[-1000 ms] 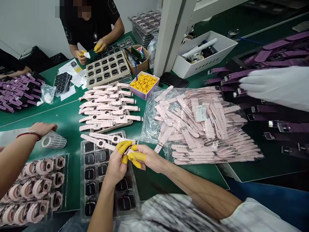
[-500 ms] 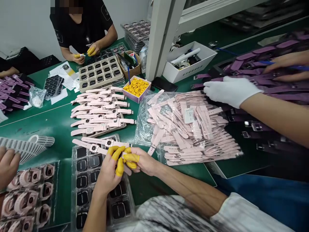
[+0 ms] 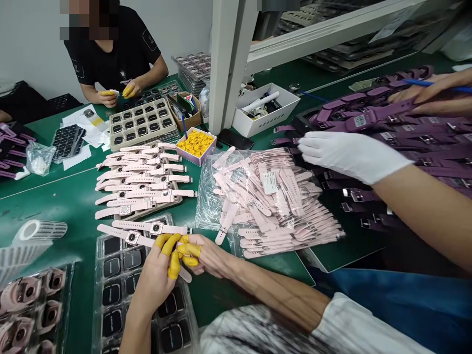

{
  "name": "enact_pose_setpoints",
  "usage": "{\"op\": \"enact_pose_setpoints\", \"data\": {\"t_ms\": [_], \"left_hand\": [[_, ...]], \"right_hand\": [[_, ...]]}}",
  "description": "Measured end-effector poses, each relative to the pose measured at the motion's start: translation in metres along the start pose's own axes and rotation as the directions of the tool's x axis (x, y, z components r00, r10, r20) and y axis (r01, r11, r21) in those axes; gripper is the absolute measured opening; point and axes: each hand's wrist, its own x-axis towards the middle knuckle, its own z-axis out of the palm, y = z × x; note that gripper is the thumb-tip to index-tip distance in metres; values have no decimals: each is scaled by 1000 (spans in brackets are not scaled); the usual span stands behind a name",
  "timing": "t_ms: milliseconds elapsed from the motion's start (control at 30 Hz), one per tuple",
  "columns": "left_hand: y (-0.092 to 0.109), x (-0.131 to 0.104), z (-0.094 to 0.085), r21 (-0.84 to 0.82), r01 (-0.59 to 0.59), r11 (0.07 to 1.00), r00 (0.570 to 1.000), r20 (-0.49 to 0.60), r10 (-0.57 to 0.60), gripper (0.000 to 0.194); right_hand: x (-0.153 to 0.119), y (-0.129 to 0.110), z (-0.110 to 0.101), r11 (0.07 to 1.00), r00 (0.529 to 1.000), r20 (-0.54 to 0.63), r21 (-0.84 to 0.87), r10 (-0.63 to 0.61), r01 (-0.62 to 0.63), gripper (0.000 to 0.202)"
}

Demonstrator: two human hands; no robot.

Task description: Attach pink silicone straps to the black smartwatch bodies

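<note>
My left hand [image 3: 157,263] and my right hand [image 3: 201,255] meet above the clear tray [image 3: 193,319] of black square watch faces. Yellow finger cots cover several of their fingertips. Both hands are closed, pinching a pink watch strap [image 3: 186,275] whose end sticks out below the fingers; the rest of it is hidden. Just beyond my left hand, a pink-strapped watch [image 3: 132,238] and another one [image 3: 157,227] lie across the tray's far end.
Pink-strapped watches [image 3: 142,187] lie in rows ahead, near a box of yellow finger cots [image 3: 196,145]. Loose pink straps [image 3: 258,196] pile up on plastic bags. At right, a co-worker's white-gloved hand [image 3: 350,152] reaches over purple straps [image 3: 383,115]. Another person [image 3: 114,54] works opposite.
The view has shifted, so most things sit further left. A hand at the left edge has gone from view. My hands keep their pinch on the strap.
</note>
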Motion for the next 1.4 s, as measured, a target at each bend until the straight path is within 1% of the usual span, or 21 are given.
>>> {"op": "enact_pose_setpoints", "data": {"t_ms": [67, 133, 200, 267, 333, 400, 467, 600, 733, 800, 933, 1000, 1133, 1200, 1333, 1400], "left_hand": [[2, 0, -1, -71, 5, 997, 1000, 1, -5, 44], [4, -1, -1, -88, 10, 996, 1000, -14, -11, 45], [3, -2, 0, -23, 20, 1000, 1000, -13, -20, 43], [3, -3, 1, 71, 14, 997, 1000, 17, -15, 43], [3, -4, 0, 94, -8, 996, 998, 61, 3, 44], [5, -3, -3, 36, -13, 999, 997, 77, 10, 44], [10, -3, -7, -45, 10, 999, 997, 71, -7, 44], [18, -2, -12, -173, 75, 982, 995, 75, -63, 48], [17, -4, -10, -267, 98, 959, 995, 58, -85, 48], [15, -5, -8, -244, 99, 965, 995, 50, -90, 47], [12, -4, -6, -85, 70, 994, 997, 39, -67, 44], [12, -2, -7, -36, 50, 998, 998, 50, -49, 44], [12, -1, -7, -91, 30, 995, 999, 38, -27, 47], [12, -2, -6, -66, 21, 998, 999, 32, -19, 48], [14, -4, -6, 102, 6, 995, 994, 104, -17, 47], [16, -4, -9, 105, 2, 995, 991, 129, -16, 48]], "right_hand": [[2, 2, -2, 1000, 999, 32, 17, 12, -13, 36], [4, 4, -4, 999, 998, 55, 43, 7, -10, 36], [4, 6, -6, 999, 999, 44, 47, 0, -2, 36], [3, 6, -6, 1000, 1000, 5, 18, 7, -7, 37], [1, 6, -6, 1000, 999, -27, -11, 22, -22, 38], [-1, 6, -4, 1000, 999, -35, -23, 19, -20, 38], [-2, 5, -2, 1000, 999, -39, -13, 2, -3, 36], [-3, 6, 2, 997, 998, -60, 78, 32, -28, 34], [-3, 7, 4, 988, 998, -43, 148, 41, -34, 34], [-3, 7, 4, 990, 999, -40, 137, 33, -27, 32], [-3, 7, 2, 998, 997, -64, 62, 38, -34, 33], [-3, 7, 1, 998, 996, -65, 39, 52, -50, 33], [-4, 8, 1, 990, 997, -36, 132, 63, -57, 34], [-4, 8, 1, 990, 998, -42, 131, 53, -47, 35], [-6, 4, -2, 996, 994, -64, 8, 93, -92, 33], [-8, 2, -4, 995, 994, -51, -31, 97, -99, 34]]}}
